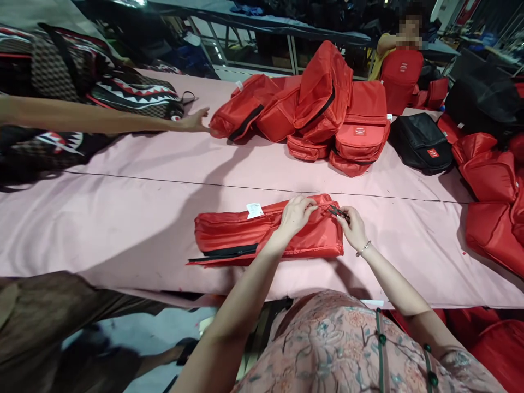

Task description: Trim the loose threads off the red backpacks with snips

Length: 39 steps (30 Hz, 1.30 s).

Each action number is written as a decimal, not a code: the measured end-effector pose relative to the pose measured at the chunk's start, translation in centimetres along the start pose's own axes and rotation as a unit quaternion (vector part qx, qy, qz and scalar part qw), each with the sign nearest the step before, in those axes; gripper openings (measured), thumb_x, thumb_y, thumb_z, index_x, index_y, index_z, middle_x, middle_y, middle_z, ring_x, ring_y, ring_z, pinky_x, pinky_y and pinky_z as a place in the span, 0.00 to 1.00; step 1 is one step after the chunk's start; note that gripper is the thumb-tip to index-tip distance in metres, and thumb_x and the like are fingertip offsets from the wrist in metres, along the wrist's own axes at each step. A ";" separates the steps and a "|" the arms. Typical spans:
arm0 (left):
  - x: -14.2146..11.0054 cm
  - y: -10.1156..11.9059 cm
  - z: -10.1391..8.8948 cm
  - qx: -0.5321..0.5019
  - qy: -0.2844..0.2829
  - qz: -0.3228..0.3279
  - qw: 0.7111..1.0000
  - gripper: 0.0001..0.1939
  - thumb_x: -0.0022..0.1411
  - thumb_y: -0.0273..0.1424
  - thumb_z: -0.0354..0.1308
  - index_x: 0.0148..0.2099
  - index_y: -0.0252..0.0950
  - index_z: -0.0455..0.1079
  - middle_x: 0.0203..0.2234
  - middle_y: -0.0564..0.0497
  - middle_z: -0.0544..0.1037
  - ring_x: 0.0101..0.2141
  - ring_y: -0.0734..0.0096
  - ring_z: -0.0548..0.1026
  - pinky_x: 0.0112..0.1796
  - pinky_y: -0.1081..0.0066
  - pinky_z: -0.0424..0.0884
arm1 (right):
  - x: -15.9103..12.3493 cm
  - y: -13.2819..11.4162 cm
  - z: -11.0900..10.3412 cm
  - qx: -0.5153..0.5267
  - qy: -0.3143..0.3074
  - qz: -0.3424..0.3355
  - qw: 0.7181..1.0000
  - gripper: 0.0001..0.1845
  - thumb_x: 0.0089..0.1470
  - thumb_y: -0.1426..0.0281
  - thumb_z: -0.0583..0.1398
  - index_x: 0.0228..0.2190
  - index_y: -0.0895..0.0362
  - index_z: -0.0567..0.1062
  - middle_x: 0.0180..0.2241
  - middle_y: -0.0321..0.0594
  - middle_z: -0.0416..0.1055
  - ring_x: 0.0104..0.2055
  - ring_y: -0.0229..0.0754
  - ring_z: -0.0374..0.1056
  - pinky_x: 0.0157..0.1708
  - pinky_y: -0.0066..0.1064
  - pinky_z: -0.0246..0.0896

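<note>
A red backpack (pixel 229 226) lies on its side on the pink-covered table in front of me, with a white label (pixel 254 210) on its upper edge and a black zipper (pixel 235 251) along its near side. My left hand (pixel 297 213) is closed, pinching the bag's red edge near its right end; whether a loose thread is in the pinch is too small to tell. Small dark thread snips (pixel 339 213) are gripped in my right hand (pixel 353 228), their tips touching or very close to that same edge.
Red backpacks (pixel 323 103) are heaped across the table, beside a black bag (pixel 423 143). More red bags (pixel 491 174) lie at right. Patterned black bags (pixel 135 90) sit at left, where another person's arm (pixel 123 115) reaches to the heap. A person in yellow (pixel 387 42) stands beyond.
</note>
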<state>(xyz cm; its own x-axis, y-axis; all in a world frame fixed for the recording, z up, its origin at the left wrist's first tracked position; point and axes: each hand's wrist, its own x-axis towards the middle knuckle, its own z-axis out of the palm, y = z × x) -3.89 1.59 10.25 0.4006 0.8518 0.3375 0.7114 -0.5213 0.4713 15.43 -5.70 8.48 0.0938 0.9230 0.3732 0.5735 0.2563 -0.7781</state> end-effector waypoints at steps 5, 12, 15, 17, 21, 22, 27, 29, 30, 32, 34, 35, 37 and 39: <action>0.8 0.1 0.1 0.031 -0.031 -0.045 0.998 0.12 0.61 0.33 0.48 0.37 0.35 0.72 0.34 0.45 0.75 0.38 0.61 0.71 0.41 0.65 0.65 | 3.6 1.7 0.4 -0.143 -0.024 -0.136 0.980 0.10 0.60 0.66 0.52 0.35 0.57 0.71 0.32 0.43 0.70 0.35 0.43 0.64 0.37 0.33 0.58; 2.8 -0.4 -0.6 0.007 -0.138 -0.078 0.987 0.13 0.61 0.32 0.45 0.36 0.36 0.72 0.35 0.45 0.77 0.37 0.61 0.73 0.39 0.67 0.66 | 5.5 3.3 0.3 -0.252 -0.063 -0.209 0.943 0.10 0.59 0.67 0.53 0.35 0.56 0.73 0.32 0.42 0.71 0.36 0.43 0.63 0.35 0.33 0.51; 2.9 -0.6 -0.7 -0.002 -0.135 -0.070 0.988 0.14 0.60 0.32 0.45 0.35 0.36 0.71 0.35 0.46 0.77 0.37 0.63 0.73 0.39 0.68 0.66 | 5.7 3.6 0.1 -0.255 -0.077 -0.214 0.940 0.11 0.60 0.66 0.53 0.36 0.56 0.73 0.32 0.42 0.71 0.36 0.42 0.62 0.34 0.32 0.49; 2.8 -0.7 -0.6 -0.008 -0.127 -0.064 0.990 0.14 0.60 0.32 0.44 0.35 0.36 0.71 0.35 0.47 0.77 0.37 0.64 0.72 0.39 0.68 0.66 | 5.9 3.7 0.1 -0.250 -0.086 -0.221 0.939 0.12 0.60 0.66 0.52 0.36 0.56 0.74 0.33 0.42 0.71 0.36 0.42 0.62 0.35 0.32 0.49; 2.6 -0.6 -0.7 -0.014 -0.127 -0.060 0.990 0.14 0.60 0.33 0.44 0.35 0.36 0.71 0.33 0.47 0.76 0.36 0.64 0.72 0.38 0.68 0.65 | 6.4 3.5 0.1 -0.250 -0.101 -0.246 0.931 0.12 0.61 0.65 0.51 0.37 0.55 0.74 0.34 0.41 0.71 0.37 0.41 0.62 0.35 0.32 0.48; 2.6 -0.6 -0.7 -0.015 -0.129 -0.062 0.990 0.14 0.60 0.34 0.44 0.35 0.36 0.71 0.33 0.47 0.76 0.35 0.64 0.72 0.37 0.68 0.65 | 6.5 3.4 0.1 -0.252 -0.105 -0.251 0.929 0.12 0.61 0.65 0.52 0.37 0.55 0.74 0.35 0.41 0.71 0.36 0.41 0.62 0.35 0.32 0.48; 2.6 -0.5 -0.8 -0.018 -0.127 -0.063 0.990 0.14 0.60 0.34 0.45 0.34 0.36 0.70 0.32 0.47 0.76 0.34 0.64 0.72 0.37 0.69 0.65 | 6.7 3.2 0.0 -0.252 -0.115 -0.257 0.926 0.13 0.61 0.66 0.51 0.37 0.55 0.74 0.35 0.42 0.71 0.36 0.41 0.61 0.36 0.32 0.48; 2.6 -0.5 -0.8 -0.019 -0.124 -0.065 0.990 0.14 0.60 0.34 0.45 0.34 0.36 0.70 0.32 0.47 0.76 0.35 0.64 0.72 0.37 0.69 0.65 | 6.7 3.3 0.0 -0.250 -0.118 -0.256 0.926 0.13 0.61 0.66 0.51 0.37 0.55 0.74 0.35 0.42 0.70 0.36 0.41 0.61 0.36 0.32 0.48; 2.6 -0.5 -0.8 -0.020 -0.123 -0.066 0.990 0.14 0.60 0.34 0.44 0.34 0.36 0.70 0.32 0.47 0.76 0.35 0.64 0.72 0.37 0.69 0.65 | 6.7 3.3 0.0 -0.249 -0.118 -0.257 0.926 0.13 0.61 0.66 0.51 0.37 0.55 0.74 0.35 0.42 0.70 0.36 0.41 0.61 0.36 0.32 0.49; 2.6 -0.5 -0.8 -0.021 -0.124 -0.066 0.990 0.14 0.60 0.34 0.44 0.34 0.36 0.71 0.33 0.47 0.76 0.35 0.64 0.72 0.37 0.69 0.65 | 6.7 3.4 0.0 -0.249 -0.118 -0.258 0.926 0.12 0.61 0.66 0.52 0.37 0.55 0.74 0.35 0.42 0.70 0.36 0.41 0.61 0.36 0.32 0.49; 2.5 -0.5 -0.7 -0.021 -0.125 -0.063 0.990 0.14 0.60 0.34 0.44 0.34 0.36 0.71 0.33 0.47 0.76 0.35 0.64 0.72 0.37 0.69 0.65 | 6.8 3.4 0.0 -0.249 -0.118 -0.262 0.925 0.12 0.60 0.66 0.52 0.37 0.55 0.74 0.35 0.42 0.70 0.36 0.41 0.61 0.36 0.31 0.49; 2.5 -0.6 -0.7 -0.020 -0.125 -0.063 0.990 0.14 0.60 0.34 0.44 0.34 0.36 0.71 0.33 0.47 0.76 0.35 0.64 0.72 0.37 0.69 0.65 | 6.9 3.4 0.0 -0.248 -0.119 -0.265 0.924 0.12 0.60 0.66 0.52 0.36 0.55 0.74 0.35 0.42 0.71 0.36 0.41 0.61 0.36 0.31 0.49; 2.5 -0.6 -0.6 -0.017 -0.124 -0.064 0.990 0.14 0.60 0.34 0.44 0.34 0.37 0.70 0.33 0.47 0.76 0.35 0.64 0.72 0.37 0.69 0.65 | 7.0 3.5 0.0 -0.241 -0.122 -0.268 0.925 0.12 0.60 0.66 0.52 0.35 0.55 0.74 0.34 0.42 0.71 0.36 0.41 0.62 0.37 0.31 0.50; 2.5 -0.6 -0.6 -0.016 -0.122 -0.063 0.990 0.14 0.60 0.34 0.44 0.34 0.37 0.70 0.33 0.47 0.76 0.35 0.64 0.72 0.37 0.69 0.65 | 7.1 3.5 0.0 -0.229 -0.125 -0.267 0.928 0.12 0.60 0.66 0.52 0.34 0.56 0.74 0.34 0.42 0.71 0.36 0.41 0.62 0.38 0.32 0.51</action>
<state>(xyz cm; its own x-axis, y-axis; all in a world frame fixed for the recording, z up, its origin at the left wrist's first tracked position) -3.63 4.03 11.25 0.4398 0.8955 0.0682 0.7483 -0.4073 0.5236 18.10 1.77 8.40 -0.4621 0.7522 0.4698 0.7745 0.6003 -0.1993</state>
